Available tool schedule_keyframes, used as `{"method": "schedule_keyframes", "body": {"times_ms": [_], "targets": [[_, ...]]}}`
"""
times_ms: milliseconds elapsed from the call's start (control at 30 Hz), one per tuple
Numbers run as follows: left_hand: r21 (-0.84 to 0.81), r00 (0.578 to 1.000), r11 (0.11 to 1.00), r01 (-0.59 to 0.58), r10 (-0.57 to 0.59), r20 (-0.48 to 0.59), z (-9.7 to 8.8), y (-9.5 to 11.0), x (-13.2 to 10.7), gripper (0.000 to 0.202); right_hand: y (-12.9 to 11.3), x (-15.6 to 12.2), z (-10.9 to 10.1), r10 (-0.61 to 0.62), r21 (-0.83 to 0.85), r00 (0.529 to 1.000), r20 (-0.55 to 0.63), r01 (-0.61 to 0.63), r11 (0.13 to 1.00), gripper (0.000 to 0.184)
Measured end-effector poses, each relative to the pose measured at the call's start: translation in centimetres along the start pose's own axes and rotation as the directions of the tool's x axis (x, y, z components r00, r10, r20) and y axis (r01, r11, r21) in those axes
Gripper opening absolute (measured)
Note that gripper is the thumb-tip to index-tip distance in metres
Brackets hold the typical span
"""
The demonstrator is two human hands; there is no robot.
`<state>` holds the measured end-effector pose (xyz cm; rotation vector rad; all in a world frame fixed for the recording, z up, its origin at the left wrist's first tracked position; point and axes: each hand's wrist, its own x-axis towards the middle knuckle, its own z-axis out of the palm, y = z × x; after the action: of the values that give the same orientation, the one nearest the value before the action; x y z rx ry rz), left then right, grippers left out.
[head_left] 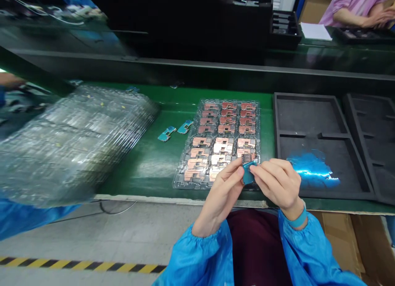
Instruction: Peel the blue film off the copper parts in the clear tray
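Note:
In front of my body, my left hand [220,195] is closed on a small circuit board [247,157] with a metal part at its upper end. A piece of blue film [248,175] covers the board's lower part. My right hand [279,183] pinches at the upper right corner of that film; its fingertips partly hide the spot. Below both hands lies a clear plastic tray [177,181] holding rows of coppery boards [222,146]. Two blue-faced boards [167,133] lie loose on the green bench to the left of this tray.
A tall stack of clear trays [77,133], blurred, stands at the left beside a blue sleeve [33,218]. To the right, a black foam tray [304,113] bears blue film sheets [313,168]. Another black tray [375,129] adjoins it. Across the bench sits a person in pink [352,8].

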<state>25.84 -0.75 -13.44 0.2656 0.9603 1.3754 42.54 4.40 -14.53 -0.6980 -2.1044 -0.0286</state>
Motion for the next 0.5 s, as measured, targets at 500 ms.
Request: {"method": "schedule_keyframes", "body": {"times_ms": [500], "targets": [[-0.142, 0.998, 0.988, 0.055, -0.049, 0.048, 0.8, 0.9, 1.1, 0.029, -0.7, -0.5, 0.0, -0.059, 0.173, 0.998, -0.031, 0.064, 0.983, 0.02]]}}
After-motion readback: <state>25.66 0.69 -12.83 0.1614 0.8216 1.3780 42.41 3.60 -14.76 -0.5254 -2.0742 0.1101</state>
